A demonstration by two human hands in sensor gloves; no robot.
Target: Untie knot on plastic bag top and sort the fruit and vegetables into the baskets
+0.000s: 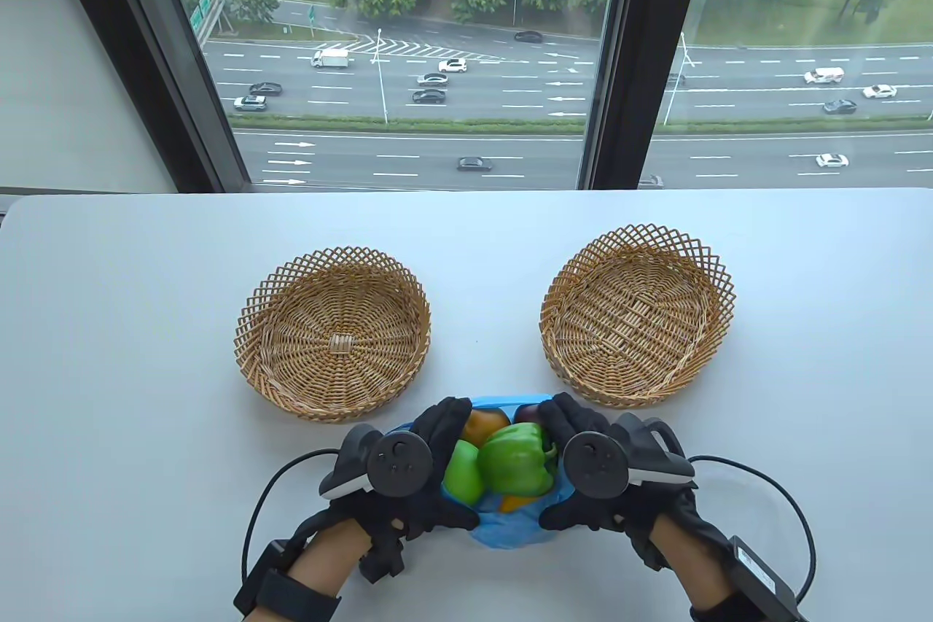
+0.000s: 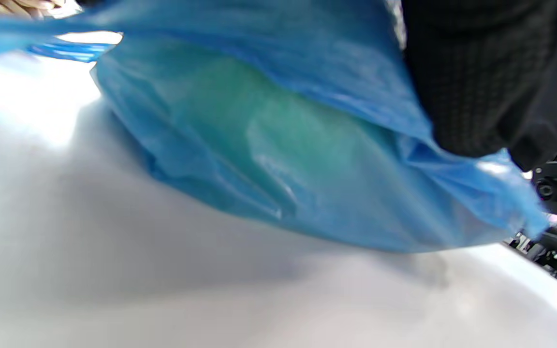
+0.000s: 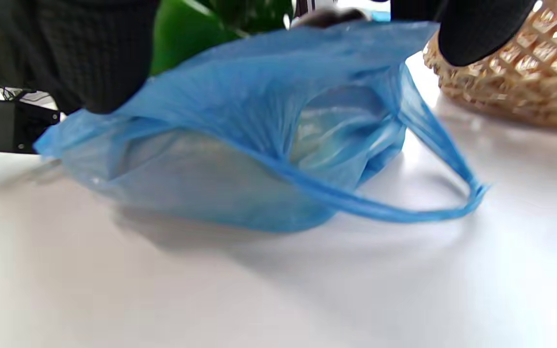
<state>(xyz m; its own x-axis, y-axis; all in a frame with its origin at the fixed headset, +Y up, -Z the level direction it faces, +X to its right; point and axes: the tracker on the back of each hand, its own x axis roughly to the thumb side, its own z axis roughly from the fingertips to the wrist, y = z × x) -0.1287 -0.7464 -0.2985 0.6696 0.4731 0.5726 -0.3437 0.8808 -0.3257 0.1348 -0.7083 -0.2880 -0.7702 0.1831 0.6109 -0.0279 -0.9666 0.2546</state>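
A blue plastic bag (image 1: 510, 533) lies near the table's front edge, its top spread wide. Inside show a green bell pepper (image 1: 514, 461), a round green fruit (image 1: 461, 477), an orange piece (image 1: 485, 425) and a yellow piece (image 1: 514, 503). My left hand (image 1: 436, 465) grips the bag's left rim and my right hand (image 1: 565, 465) grips its right rim, fingers curled over the edge. The left wrist view shows the bag (image 2: 278, 159) with green tinting through the plastic. The right wrist view shows the bag (image 3: 240, 145), one loose handle loop (image 3: 428, 203) on the table and the pepper (image 3: 186, 34) above the rim.
Two round wicker baskets stand beyond the bag with nothing in them, one at the left (image 1: 251, 330) and one at the right (image 1: 718, 286). The right basket (image 3: 515, 82) is close to my right fingers. The white table (image 1: 131, 359) ends at a window behind.
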